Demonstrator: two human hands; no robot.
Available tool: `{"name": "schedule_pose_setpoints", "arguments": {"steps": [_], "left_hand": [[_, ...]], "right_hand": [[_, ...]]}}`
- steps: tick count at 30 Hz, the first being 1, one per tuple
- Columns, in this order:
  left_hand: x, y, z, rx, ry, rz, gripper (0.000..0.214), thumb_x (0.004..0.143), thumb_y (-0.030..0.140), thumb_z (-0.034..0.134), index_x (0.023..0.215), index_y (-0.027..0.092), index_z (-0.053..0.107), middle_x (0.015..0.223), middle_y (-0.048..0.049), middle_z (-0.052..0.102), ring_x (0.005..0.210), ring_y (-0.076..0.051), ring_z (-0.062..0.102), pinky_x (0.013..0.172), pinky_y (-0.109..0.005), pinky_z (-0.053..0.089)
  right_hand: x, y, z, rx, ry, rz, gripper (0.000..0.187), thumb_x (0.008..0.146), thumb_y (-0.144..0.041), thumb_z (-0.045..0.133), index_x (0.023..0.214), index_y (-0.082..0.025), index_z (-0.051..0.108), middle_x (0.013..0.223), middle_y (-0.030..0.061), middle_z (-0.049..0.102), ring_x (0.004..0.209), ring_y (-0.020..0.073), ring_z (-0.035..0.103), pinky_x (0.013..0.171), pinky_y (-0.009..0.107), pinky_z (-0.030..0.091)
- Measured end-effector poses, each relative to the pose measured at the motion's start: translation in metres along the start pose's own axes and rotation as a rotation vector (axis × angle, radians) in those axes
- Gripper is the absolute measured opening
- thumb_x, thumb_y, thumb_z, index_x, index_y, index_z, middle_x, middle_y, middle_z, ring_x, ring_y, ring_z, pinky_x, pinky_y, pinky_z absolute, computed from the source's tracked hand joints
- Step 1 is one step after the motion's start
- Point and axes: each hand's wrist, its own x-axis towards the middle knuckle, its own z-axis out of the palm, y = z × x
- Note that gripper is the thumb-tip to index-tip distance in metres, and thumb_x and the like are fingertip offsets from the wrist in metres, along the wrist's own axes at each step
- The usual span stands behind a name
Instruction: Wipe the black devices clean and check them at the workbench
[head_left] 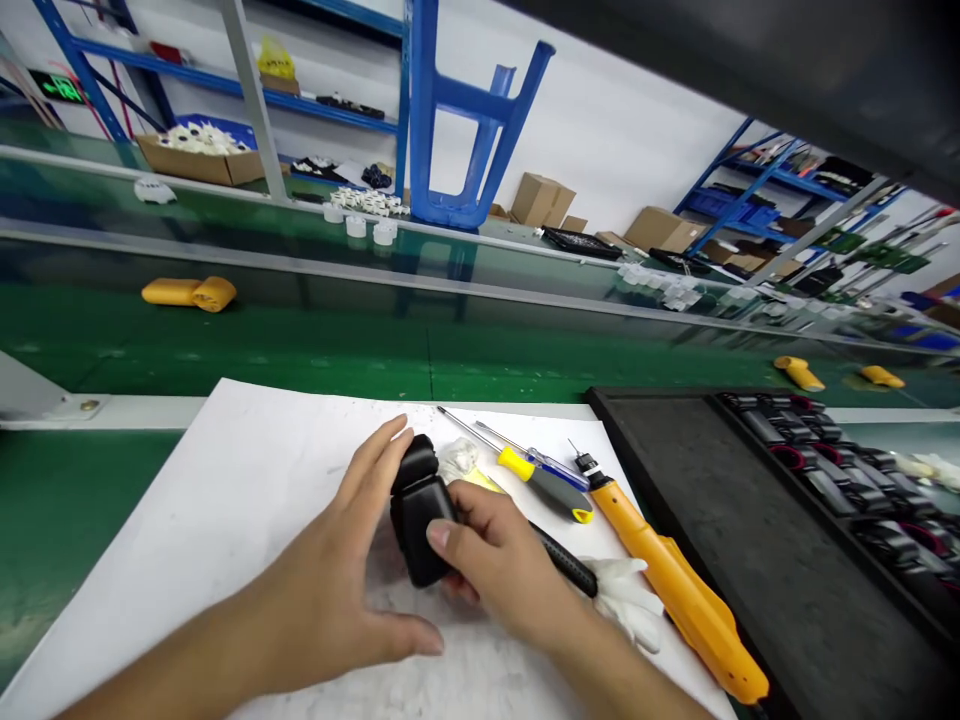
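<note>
Right hand (pixel 499 560): fingers clamping the black casing (pixel 426 525)!
Left hand (pixel 330 580): spread wide beside it.
Casing: sections meeting; what's left, unclear.
Orange screwdriver (pixel 671 580): lying untouched.

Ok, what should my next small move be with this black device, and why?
Probably close your left hand gently around the black device: your right hand grips it, while the left is spread open beside it, its thumb well clear, so a second hold might steady it.
</note>
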Motion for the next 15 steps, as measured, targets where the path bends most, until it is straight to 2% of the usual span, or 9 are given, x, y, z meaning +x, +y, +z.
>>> {"name": "schedule_pose_setpoints", "arguments": {"steps": [1, 3, 6, 9, 11, 13, 15], "left_hand": [[-0.001, 0.002, 0.004, 0.019, 0.031, -0.042, 0.131, 0.063, 0.04, 0.089, 0.158, 0.036, -0.002, 0.168, -0.0133, 0.012, 0.146, -0.043, 0.036, 0.105, -0.056, 0.052], [-0.002, 0.003, 0.011, 0.043, 0.08, -0.062, 0.123, 0.066, 0.042, 0.086, 0.156, 0.036, 0.002, 0.163, -0.0139, 0.021, 0.14, -0.04, 0.045, 0.102, -0.055, 0.056], [-0.001, -0.003, 0.014, 0.043, 0.103, 0.035, 0.11, 0.069, 0.041, 0.08, 0.154, 0.033, 0.011, 0.153, -0.0137, 0.034, 0.131, -0.035, 0.055, 0.098, -0.05, 0.06], [-0.001, -0.008, 0.013, 0.04, 0.121, 0.138, 0.11, 0.066, 0.041, 0.082, 0.153, 0.027, 0.016, 0.15, -0.0152, 0.038, 0.132, -0.034, 0.053, 0.102, -0.047, 0.057], [-0.001, -0.007, 0.012, 0.043, 0.134, 0.186, 0.108, 0.064, 0.042, 0.082, 0.151, 0.024, 0.02, 0.148, -0.0158, 0.039, 0.133, -0.033, 0.051, 0.106, -0.046, 0.055], [-0.002, -0.004, 0.011, 0.033, 0.155, 0.229, 0.104, 0.064, 0.042, 0.081, 0.149, 0.021, 0.024, 0.146, -0.0156, 0.04, 0.133, -0.032, 0.05, 0.107, -0.042, 0.054], [-0.002, 0.0, 0.012, 0.028, 0.193, 0.278, 0.098, 0.067, 0.04, 0.078, 0.148, 0.018, 0.027, 0.145, -0.0157, 0.04, 0.133, -0.03, 0.049, 0.109, -0.039, 0.052]], "right_hand": [[0.0, 0.0, 0.003, 0.015, -0.022, -0.003, 0.019, 0.077, -0.037, 0.059, 0.078, -0.02, 0.05, 0.06, -0.0058, 0.048, 0.051, 0.0098, 0.041, 0.047, 0.023, 0.031], [0.001, -0.001, 0.008, 0.051, -0.076, 0.008, 0.017, 0.071, -0.032, 0.059, 0.079, -0.019, 0.051, 0.063, -0.0059, 0.047, 0.051, 0.009, 0.04, 0.047, 0.023, 0.031], [0.0, -0.001, 0.013, 0.165, -0.111, 0.002, 0.025, 0.067, -0.03, 0.06, 0.087, -0.018, 0.051, 0.07, -0.0049, 0.05, 0.058, 0.0097, 0.044, 0.051, 0.022, 0.035], [-0.002, 0.002, 0.015, 0.276, -0.098, -0.048, 0.035, 0.064, -0.026, 0.063, 0.096, -0.018, 0.051, 0.077, -0.0042, 0.053, 0.068, 0.0111, 0.05, 0.058, 0.021, 0.042], [-0.004, 0.005, 0.016, 0.298, -0.122, -0.019, 0.039, 0.066, -0.027, 0.061, 0.102, -0.019, 0.05, 0.075, -0.0058, 0.054, 0.055, 0.0096, 0.049, 0.047, 0.02, 0.041], [-0.006, 0.007, 0.018, 0.312, -0.139, 0.011, 0.041, 0.067, -0.028, 0.059, 0.107, -0.02, 0.049, 0.073, -0.0071, 0.054, 0.043, 0.0069, 0.043, 0.035, 0.019, 0.035], [-0.008, 0.009, 0.021, 0.341, -0.115, -0.021, 0.042, 0.068, -0.025, 0.057, 0.11, -0.02, 0.051, 0.076, -0.007, 0.055, 0.04, 0.0044, 0.037, 0.033, 0.017, 0.03]]}}
